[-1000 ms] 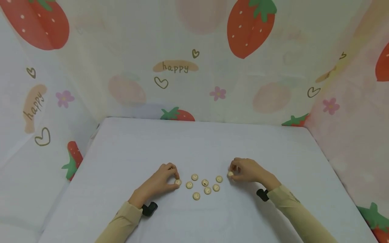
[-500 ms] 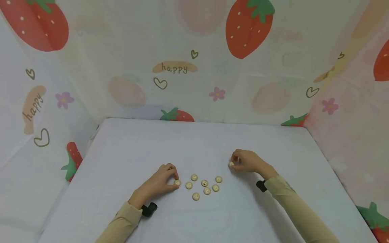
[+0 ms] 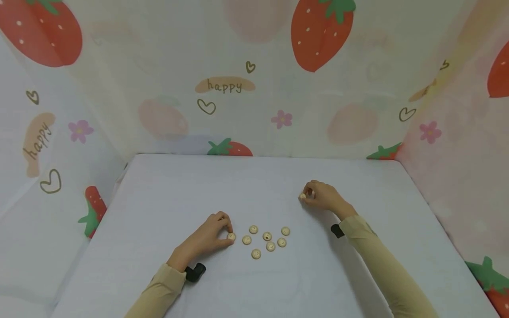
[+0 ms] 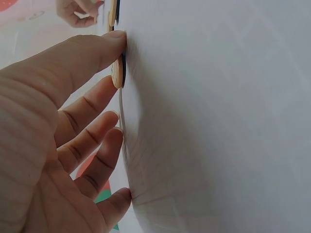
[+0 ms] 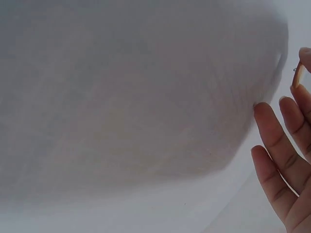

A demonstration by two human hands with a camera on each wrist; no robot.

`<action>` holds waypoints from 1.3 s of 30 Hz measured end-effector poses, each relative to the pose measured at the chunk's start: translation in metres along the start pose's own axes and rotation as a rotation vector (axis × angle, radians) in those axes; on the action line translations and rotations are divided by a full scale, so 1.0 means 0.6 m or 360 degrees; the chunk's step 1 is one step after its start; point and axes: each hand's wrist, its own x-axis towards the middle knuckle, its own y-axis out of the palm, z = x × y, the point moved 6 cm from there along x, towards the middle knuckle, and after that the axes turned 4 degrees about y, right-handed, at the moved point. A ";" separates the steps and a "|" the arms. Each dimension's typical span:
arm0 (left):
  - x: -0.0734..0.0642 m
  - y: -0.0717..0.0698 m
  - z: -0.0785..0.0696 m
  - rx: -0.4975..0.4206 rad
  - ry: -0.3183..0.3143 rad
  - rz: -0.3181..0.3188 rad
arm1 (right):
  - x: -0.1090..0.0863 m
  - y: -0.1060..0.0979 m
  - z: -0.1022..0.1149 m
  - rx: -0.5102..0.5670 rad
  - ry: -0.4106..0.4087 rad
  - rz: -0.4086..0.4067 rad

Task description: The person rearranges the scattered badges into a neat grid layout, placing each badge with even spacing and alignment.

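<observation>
My left hand (image 3: 208, 230) pinches a small round wooden disc (image 3: 231, 237) by its edges, between thumb and a fingertip, at the left end of the group. In the left wrist view this wooden disc (image 4: 117, 74) shows a pale top and a dark underside, close to the cloth. Farther back on the right, my right hand (image 3: 324, 195) holds another wooden disc (image 3: 302, 196) between thumb and forefinger. The right wrist view shows that disc (image 5: 298, 75) edge-on, with the other fingers spread. Between the hands lie several like discs (image 3: 270, 246), with small marks on their faces.
A white cloth covers the table (image 3: 191, 185). Strawberry-printed sheets (image 3: 302, 97) hang behind it and at both sides. A black wrist camera (image 3: 195, 272) sits on the left wrist, and another (image 3: 337, 230) on the right.
My right hand has moved away toward the back of the table with its disc, apart from the group. The left hand and the loose discs have stayed in place; the head view shifted slightly.
</observation>
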 end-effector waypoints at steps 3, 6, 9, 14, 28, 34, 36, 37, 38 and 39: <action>0.000 0.000 -0.001 0.0003 0.0011 -0.0001 | 0.006 0.000 -0.004 0.0022 0.0021 -0.0015; -0.001 -0.001 -0.004 0.0004 0.0020 -0.0004 | 0.011 0.000 -0.007 0.0026 0.0042 -0.0020; -0.002 -0.002 -0.007 0.0004 0.0029 -0.0008 | 0.015 0.000 -0.010 0.0041 0.0054 -0.0023; 0.000 -0.005 -0.013 0.0021 0.0043 -0.0011 | 0.023 0.000 -0.019 0.0083 0.0105 -0.0025; 0.000 -0.001 -0.004 0.0005 0.0026 -0.0015 | 0.041 0.006 -0.030 0.0056 0.0137 -0.0013; 0.000 0.000 -0.003 0.0017 0.0022 -0.0017 | 0.044 0.009 -0.034 0.0060 0.0145 0.0005; 0.000 0.000 -0.002 0.0024 0.0019 -0.0014 | 0.043 0.010 -0.034 0.0067 0.0142 0.0013; 0.001 0.000 -0.002 0.0023 0.0020 -0.0012 | 0.043 0.010 -0.035 0.0076 0.0147 0.0016; 0.001 0.000 -0.002 0.0023 0.0021 -0.0012 | 0.043 0.011 -0.035 0.0078 0.0147 0.0019; 0.001 0.000 -0.001 0.0023 0.0021 -0.0012 | 0.043 0.011 -0.036 0.0082 0.0150 0.0021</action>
